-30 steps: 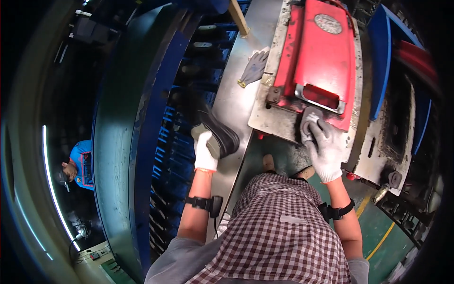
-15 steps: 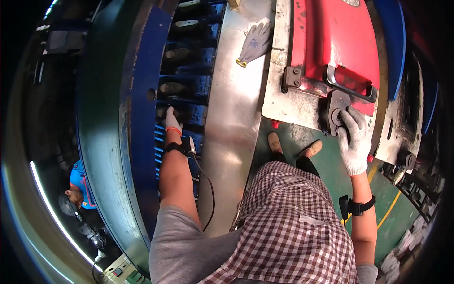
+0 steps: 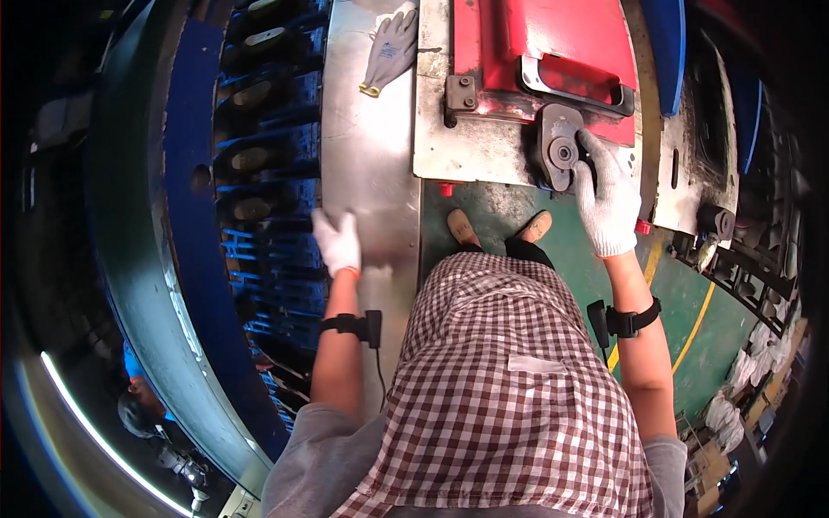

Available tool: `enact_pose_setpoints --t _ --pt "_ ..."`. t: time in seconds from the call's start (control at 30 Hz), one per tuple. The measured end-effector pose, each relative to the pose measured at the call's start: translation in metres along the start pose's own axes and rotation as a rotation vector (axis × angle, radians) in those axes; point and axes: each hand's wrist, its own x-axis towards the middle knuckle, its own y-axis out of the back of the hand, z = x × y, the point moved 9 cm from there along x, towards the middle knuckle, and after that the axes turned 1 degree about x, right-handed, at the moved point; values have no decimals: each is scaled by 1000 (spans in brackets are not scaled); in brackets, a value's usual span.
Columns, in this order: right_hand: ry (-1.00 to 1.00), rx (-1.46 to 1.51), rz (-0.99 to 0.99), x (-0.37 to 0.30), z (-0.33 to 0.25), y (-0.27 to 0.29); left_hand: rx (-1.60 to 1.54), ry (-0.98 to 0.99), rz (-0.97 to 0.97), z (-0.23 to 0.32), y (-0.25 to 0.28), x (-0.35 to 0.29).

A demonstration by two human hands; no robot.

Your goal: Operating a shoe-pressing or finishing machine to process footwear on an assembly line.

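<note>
Apron with brown and white checks (image 3: 492,371) covers my front, nearest to me. Beyond it is my left hand (image 3: 338,244), in a white glove; its thumb and fingers are spread wide and hold nothing. One second ago this hand had a dark shoe in it, and half a second ago it was reaching deep among the blue rack (image 3: 268,164); now it is back at the edge of the steel table (image 3: 371,155). Where the shoe is now, I cannot tell.

My right hand (image 3: 609,205) stays at the same dark grey piece (image 3: 560,142) as in both earlier moments. Thumb and forefinger stand apart and touch its right side; whether they grip it firmly, I cannot tell. The piece is at the front edge of the worn pale plate (image 3: 475,155), just below the black handle (image 3: 577,89). It is long and rounded at the ends, with a matt face, and toward its lower half it bears a round ring with a hole in the centre. Behind the handle rises a red cover (image 3: 566,34), glossy and stained.

Farther away, a grey work glove (image 3: 393,52) with yellow cuff lies on the steel table. The rack carries dark, sole-shaped pieces (image 3: 252,160) in a row.
</note>
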Motion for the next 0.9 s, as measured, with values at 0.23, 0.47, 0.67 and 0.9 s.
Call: enact_pose_setpoints --t 0.23,0.47,0.67,0.9 --pt "-107 -4 -29 -8 14 -5 422 -139 -29 21 -28 -45" --pt "-38 -80 -21 -14 19 -2 -625 854 657 -83 73 -69" --pt "-41 -42 -18 -8 15 -5 -1331 590 292 -237 129 44" --pt "-168 -11 -58 -9 21 -12 -1314 1018 492 -220 122 70"
